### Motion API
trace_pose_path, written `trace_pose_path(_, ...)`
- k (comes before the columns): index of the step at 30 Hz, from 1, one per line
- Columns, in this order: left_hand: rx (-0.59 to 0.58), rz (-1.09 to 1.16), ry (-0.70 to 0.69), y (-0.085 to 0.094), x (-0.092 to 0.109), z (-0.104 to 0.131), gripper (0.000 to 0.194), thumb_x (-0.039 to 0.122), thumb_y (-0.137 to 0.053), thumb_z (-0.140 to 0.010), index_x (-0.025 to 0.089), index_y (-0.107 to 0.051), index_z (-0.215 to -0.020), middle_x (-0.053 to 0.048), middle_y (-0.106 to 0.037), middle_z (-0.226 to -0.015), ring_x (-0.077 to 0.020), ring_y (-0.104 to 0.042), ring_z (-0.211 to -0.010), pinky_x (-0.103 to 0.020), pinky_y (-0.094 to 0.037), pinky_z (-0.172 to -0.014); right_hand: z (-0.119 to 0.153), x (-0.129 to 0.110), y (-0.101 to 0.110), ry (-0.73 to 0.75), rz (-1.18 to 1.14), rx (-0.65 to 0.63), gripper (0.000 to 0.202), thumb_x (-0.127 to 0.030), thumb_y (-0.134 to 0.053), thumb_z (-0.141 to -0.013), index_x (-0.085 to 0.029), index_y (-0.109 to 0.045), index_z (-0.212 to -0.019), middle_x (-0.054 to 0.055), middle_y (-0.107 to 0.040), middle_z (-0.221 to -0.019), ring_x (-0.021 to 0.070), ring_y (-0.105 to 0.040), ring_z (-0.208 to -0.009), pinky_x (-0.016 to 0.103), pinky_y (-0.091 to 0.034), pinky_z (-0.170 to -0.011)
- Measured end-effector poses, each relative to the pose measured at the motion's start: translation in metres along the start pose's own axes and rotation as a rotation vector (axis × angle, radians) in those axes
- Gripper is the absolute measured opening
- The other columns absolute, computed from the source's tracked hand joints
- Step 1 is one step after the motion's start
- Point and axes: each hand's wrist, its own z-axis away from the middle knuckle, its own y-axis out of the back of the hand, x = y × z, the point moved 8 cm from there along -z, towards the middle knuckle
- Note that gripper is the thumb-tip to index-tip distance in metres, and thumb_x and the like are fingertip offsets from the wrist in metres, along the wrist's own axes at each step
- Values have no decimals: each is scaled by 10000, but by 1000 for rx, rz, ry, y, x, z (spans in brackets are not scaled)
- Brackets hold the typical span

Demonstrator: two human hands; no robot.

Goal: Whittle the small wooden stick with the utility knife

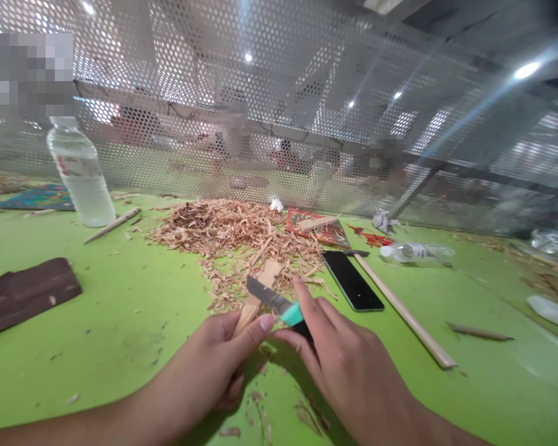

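Head view: at the centre of the frame, we see the wood (250, 311), pinched between the thumb and curled fingers of the left hand (218, 353). At lower right of centre, the fingers of the right hand (348, 356) wrap the handle of the knife (274, 300), index finger extended; the blade lies across the wood. We judge slippage the main hazard: excess force or a skewed blade could carry the edge toward the left thumb, just beside it. A loose pinch could let the wood twist. We cannot tell whether thumb and knife touch.
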Motion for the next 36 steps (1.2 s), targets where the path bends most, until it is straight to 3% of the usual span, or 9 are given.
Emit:
trace_pose_path(5,-44,2,-20,0,2,0,514,648,-801,-867,247,-485,-810,148,-390,-478,-29,-231,-382,-164,-206,-374,-5,21,4,-74,-75,17,599,-468,-328,-1181,-15,-597,-1466,266,-809,-1199,383,-841,-982,455,-717,-675)
trace_pose_path(10,-58,-71,-46,2,3,2,452,593,-763,-933,251,-475,-873,139,-429,-526,-42,-315,-408,-157,-283,-387,-4,26,-18,-107,-216,-230,584,-397,-382,-1143,20,-595,-1491,287,-780,-1268,406,-828,-1013,510,-709,-743)
trace_pose_path(14,-129,61,-65,-2,3,6,407,587,-743,-964,242,-527,-987,137,-412,-609,-45,-299,-468,-152,-310,-429,2,22,-34,-110,-375,-452,603,-485,-404,-1138,-32,-662,-1443,244,-806,-1206,403,-817,-1020,537,-681,-829)
trace_pose_path(17,-136,91,-51,-2,0,7,467,645,-768,-922,239,-536,-921,134,-409,-560,-59,-335,-475,-162,-359,-450,4,17,-40,-69,-453,-518,627,-530,-414,-1137,-45,-666,-1444,237,-804,-1231,404,-808,-1054,524,-663,-870)
trace_pose_path(21,-84,99,-35,1,-7,4,553,715,-811,-838,236,-534,-853,137,-411,-523,-53,-316,-456,-152,-360,-438,4,11,-40,9,-454,-488,641,-515,-415,-1143,-19,-624,-1490,250,-784,-1288,410,-802,-1081,517,-653,-885)
trace_pose_path(30,-14,4,-52,3,-5,3,509,716,-714,-910,250,-513,-866,163,-366,-464,-45,-234,-388,-147,-270,-373,6,2,-28,5,-250,-308,729,-542,-220,-1177,-13,-650,-1435,216,-825,-1083,353,-830,-809,452,-666,-615)
trace_pose_path(36,30,-5,-46,4,-4,1,507,720,-681,-923,265,-476,-836,157,-367,-450,-47,-222,-375,-150,-252,-365,3,-2,-22,-25,-128,-190,753,-522,-190,-1183,19,-651,-1432,200,-834,-967,330,-818,-683,421,-643,-495)
